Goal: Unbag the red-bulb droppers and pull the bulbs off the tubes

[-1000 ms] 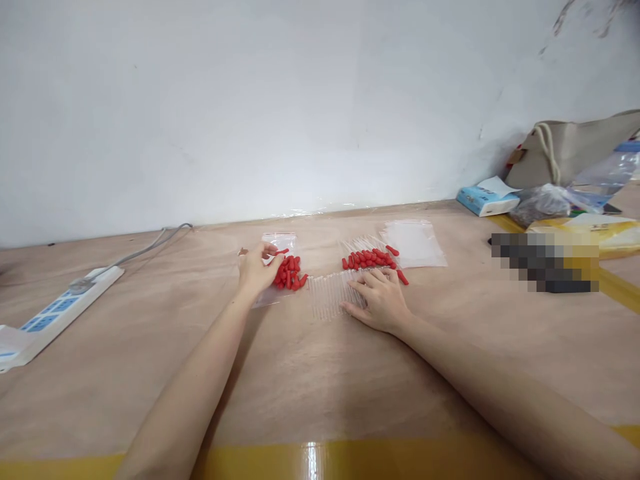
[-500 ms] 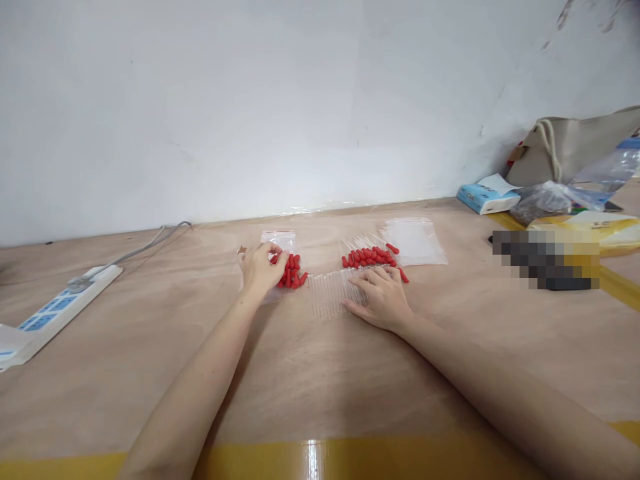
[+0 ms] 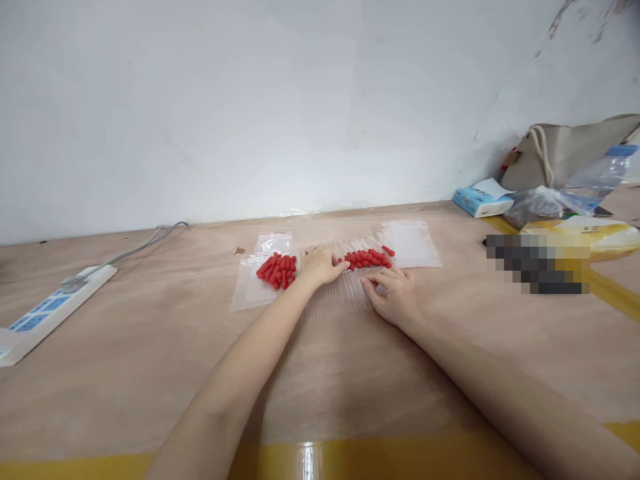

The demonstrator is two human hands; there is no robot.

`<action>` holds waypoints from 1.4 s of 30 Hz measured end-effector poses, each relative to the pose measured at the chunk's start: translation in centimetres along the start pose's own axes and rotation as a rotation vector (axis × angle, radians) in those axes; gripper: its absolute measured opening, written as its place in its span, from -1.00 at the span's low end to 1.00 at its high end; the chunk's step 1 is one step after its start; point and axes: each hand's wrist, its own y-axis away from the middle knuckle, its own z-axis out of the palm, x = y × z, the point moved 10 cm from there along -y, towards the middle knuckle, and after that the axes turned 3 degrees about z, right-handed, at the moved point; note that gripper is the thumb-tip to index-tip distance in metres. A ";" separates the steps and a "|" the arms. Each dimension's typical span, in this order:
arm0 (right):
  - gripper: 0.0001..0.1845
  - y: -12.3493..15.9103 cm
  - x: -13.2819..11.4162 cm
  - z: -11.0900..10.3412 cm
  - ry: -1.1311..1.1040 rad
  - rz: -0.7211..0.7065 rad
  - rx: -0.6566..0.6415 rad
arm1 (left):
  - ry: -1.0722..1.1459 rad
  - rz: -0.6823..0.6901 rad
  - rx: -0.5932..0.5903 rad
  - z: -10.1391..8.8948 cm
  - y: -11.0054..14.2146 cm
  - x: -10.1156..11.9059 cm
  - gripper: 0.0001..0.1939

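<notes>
My left hand (image 3: 319, 267) is closed at the left end of a row of small red rubber-like caps (image 3: 367, 259), with red showing at its thumb tip. Its other fingertips are hidden. To its right, my right hand (image 3: 393, 295) has thumb and forefinger pinched together at the right end of a layer of thin clear tubes (image 3: 335, 298); one tube seems to be between them. The tubes lie side by side below the red row. A pile of loose red caps (image 3: 277, 270) rests on a clear plastic bag (image 3: 245, 293) at the left.
Pale thin sticks fan out behind the red row. Clear zip bags (image 3: 413, 243) lie at the back right. Further right are a tissue pack (image 3: 483, 199), a beige bag (image 3: 570, 150), a plastic bottle (image 3: 613, 170) and a blurred dark object. A power strip (image 3: 60, 313) sits far left.
My left hand has moved right from the red pile to the tubes and red row, uncovering the pile. My right hand has gone from spread over the tubes to a pinch at their right end.
</notes>
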 end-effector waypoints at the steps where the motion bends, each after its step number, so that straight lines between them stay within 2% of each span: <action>1: -0.73 0.0 0.0 0.0 -0.002 0.000 0.010 | 0.017 -0.034 -0.036 0.4 -0.3 -0.3 -0.65; 4: -0.75 0.0 0.0 -0.1 -0.008 -0.004 0.034 | 0.053 -0.121 -0.106 1.3 -1.0 -1.0 -0.69; 7: -0.76 0.0 0.0 -0.2 -0.015 -0.005 0.040 | 0.075 -0.198 -0.108 1.1 -1.2 -1.7 -0.72; 10: -0.79 0.1 -0.1 -0.3 -0.026 -0.009 0.049 | 0.081 -0.260 -0.052 -0.5 -0.2 -2.7 -0.70; 12: -0.81 0.1 -0.2 -0.4 -0.035 -0.023 0.053 | 0.084 -0.250 0.022 -2.2 1.4 -3.2 -0.71; 15: -0.81 0.2 -0.8 -0.6 -0.066 -0.072 0.074 | 0.096 -0.069 0.260 -5.5 5.1 -3.1 -0.84; 17: -0.69 0.3 -1.6 -0.9 -0.093 -0.131 0.104 | 0.090 0.137 0.371 -6.5 8.1 -2.3 -0.91; 19: -0.50 0.5 -2.8 -1.3 -0.103 -0.217 0.123 | 0.123 0.329 0.410 -6.3 10.7 -1.6 -0.95; 21: -0.41 1.0 -4.3 -1.3 -0.082 -0.329 0.095 | 0.146 0.436 0.463 -6.0 12.5 -1.5 -0.93; 24: -0.48 1.8 -6.4 -0.6 -0.031 -0.482 0.003 | 0.164 0.511 0.532 -5.4 14.0 -1.4 -0.89; 29: -0.71 2.5 -8.0 0.0 -0.019 -0.572 -0.037 | 0.175 0.570 0.558 -4.3 14.8 -0.9 -0.83; 34: -0.81 2.8 -8.7 0.6 -0.046 -0.589 -0.050 | 0.249 0.585 0.584 -4.2 15.2 -1.0 -0.81; 38: -0.80 2.9 -8.9 1.0 -0.050 -0.586 -0.099 | 0.200 0.625 0.474 -3.7 14.7 0.0 -0.73; 42: -0.80 3.3 -9.1 1.0 -0.071 -0.620 -0.133 | 0.124 0.618 0.392 -3.3 14.3 0.4 -0.88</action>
